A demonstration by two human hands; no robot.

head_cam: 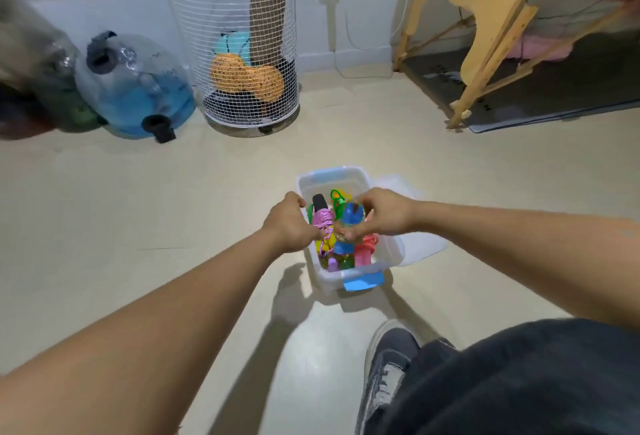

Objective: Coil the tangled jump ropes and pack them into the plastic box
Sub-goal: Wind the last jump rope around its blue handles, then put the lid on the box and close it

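Arms outstretched, both hands over the plastic box.

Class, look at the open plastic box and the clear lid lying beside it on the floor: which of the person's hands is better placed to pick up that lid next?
Probably the right hand: the lid lies on the plastic box's right side, just beyond it. The left hand is at the opposite wall.

Both hands over plastic box: left hand beside pink rope coil, right hand gripping blue-handled rope.
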